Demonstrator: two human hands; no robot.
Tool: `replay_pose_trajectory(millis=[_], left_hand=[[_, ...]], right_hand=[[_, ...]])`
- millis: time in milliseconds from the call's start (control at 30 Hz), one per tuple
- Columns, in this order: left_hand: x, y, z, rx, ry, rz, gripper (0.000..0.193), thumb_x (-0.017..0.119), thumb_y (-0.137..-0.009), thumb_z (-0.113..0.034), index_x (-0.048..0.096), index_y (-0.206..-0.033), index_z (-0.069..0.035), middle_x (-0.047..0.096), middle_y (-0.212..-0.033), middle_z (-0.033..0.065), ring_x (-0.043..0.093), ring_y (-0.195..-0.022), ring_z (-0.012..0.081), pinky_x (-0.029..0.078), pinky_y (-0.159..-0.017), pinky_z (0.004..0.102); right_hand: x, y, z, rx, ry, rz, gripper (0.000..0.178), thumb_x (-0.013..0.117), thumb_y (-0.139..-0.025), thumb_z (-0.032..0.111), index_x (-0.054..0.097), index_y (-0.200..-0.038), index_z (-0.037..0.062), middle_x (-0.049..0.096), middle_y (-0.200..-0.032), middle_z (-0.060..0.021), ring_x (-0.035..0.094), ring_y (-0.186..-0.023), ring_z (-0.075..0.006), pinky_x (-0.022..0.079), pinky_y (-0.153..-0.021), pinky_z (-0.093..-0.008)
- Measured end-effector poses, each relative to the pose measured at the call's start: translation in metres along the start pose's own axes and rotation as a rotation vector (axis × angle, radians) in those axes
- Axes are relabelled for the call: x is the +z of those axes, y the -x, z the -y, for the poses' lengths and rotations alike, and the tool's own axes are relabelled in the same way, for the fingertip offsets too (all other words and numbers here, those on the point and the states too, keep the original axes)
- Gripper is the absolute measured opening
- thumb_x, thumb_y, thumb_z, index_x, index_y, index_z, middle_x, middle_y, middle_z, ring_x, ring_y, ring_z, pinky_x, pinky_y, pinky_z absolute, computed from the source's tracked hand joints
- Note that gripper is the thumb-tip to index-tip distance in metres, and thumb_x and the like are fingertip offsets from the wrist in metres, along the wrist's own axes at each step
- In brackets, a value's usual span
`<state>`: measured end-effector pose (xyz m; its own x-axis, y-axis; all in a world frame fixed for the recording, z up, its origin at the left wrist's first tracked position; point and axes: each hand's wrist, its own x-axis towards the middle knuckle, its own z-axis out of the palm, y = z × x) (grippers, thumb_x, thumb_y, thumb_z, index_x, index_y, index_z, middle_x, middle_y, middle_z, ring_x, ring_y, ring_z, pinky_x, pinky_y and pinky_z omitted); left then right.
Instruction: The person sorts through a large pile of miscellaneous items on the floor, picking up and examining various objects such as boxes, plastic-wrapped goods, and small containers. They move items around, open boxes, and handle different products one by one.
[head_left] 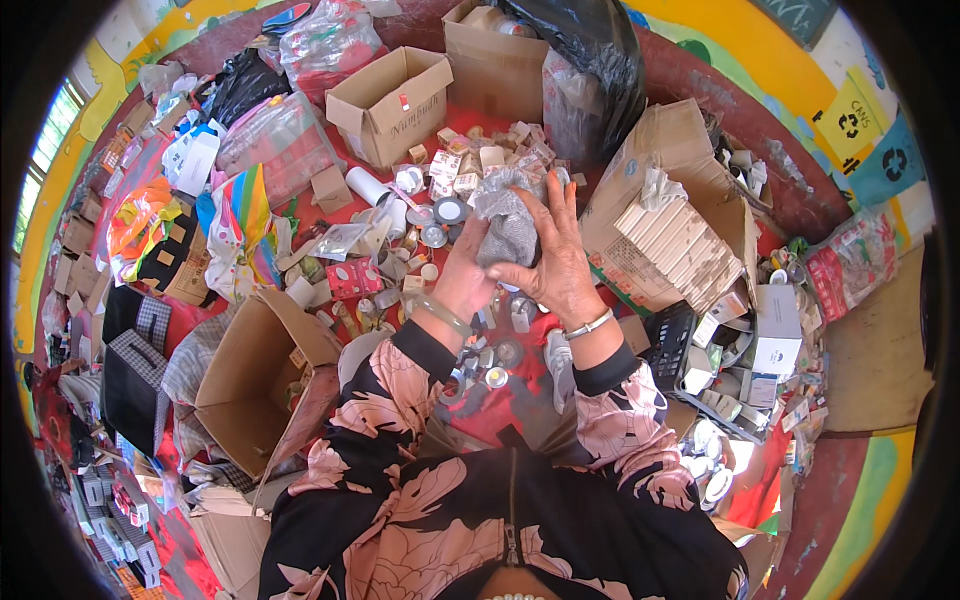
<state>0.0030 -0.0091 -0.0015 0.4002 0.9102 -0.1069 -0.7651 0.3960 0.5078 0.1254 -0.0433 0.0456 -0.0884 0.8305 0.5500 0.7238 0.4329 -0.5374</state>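
Between my two hands is a silvery-grey bundle [511,232] that looks wrapped in bubble wrap; what is inside cannot be seen. My left hand [464,275] grips its left side, with the fingers mostly hidden behind it. My right hand [563,262] presses against the right side, thumb across the bottom and fingers stretched upward along the edge. Just beyond the bundle lies a heap of small cardboard boxes [443,172]. Left of my left hand are round lids [450,210] and a red patterned box [354,278].
An upright open carton [388,110] stands at the back. Tilted cartons lie at the right [685,215] and left [262,385]. A black plastic crate [672,342] and a white box [778,330] are near my right forearm. A black bag [590,60] and clear bags [280,145] surround the pile.
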Motion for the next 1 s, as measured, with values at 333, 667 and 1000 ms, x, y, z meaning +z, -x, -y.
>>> replay_pose_trajectory(millis=[333,667,1000], left_hand=[[-0.002,0.007,-0.001,-0.242,0.026,0.196,0.052,0.033,-0.092,-0.047,0.034,-0.131,-0.012,0.046,-0.126,0.0083,0.046,-0.115,0.0249,0.040,-0.093,0.0473],[0.004,0.013,0.014,-0.171,-0.129,0.225,0.050,0.044,-0.091,-0.042,0.042,-0.124,-0.005,0.052,-0.118,0.0097,0.054,-0.106,0.0218,0.045,-0.089,0.0436],[0.000,0.013,0.001,0.313,-0.707,0.310,0.062,0.063,-0.081,-0.019,0.032,-0.131,0.001,0.043,-0.126,0.0123,0.044,-0.114,0.0196,0.037,-0.094,0.0329]], right_hand=[[0.008,-0.003,-0.023,0.039,-0.118,-0.128,0.063,0.077,-0.059,0.032,0.052,-0.113,0.0099,0.048,-0.106,-0.0148,0.044,-0.102,-0.0328,0.040,-0.088,-0.0393],[0.000,-0.004,-0.085,0.808,-0.744,-0.444,0.030,0.062,-0.083,0.023,0.053,-0.104,0.0023,0.062,-0.085,-0.0065,0.059,-0.067,-0.0131,0.047,-0.058,-0.0264],[-0.035,0.015,-0.044,0.351,-0.921,-0.195,0.061,0.045,-0.086,0.051,0.045,-0.118,-0.0002,0.052,-0.113,-0.0131,0.053,-0.102,-0.0221,0.042,-0.089,-0.0316]])
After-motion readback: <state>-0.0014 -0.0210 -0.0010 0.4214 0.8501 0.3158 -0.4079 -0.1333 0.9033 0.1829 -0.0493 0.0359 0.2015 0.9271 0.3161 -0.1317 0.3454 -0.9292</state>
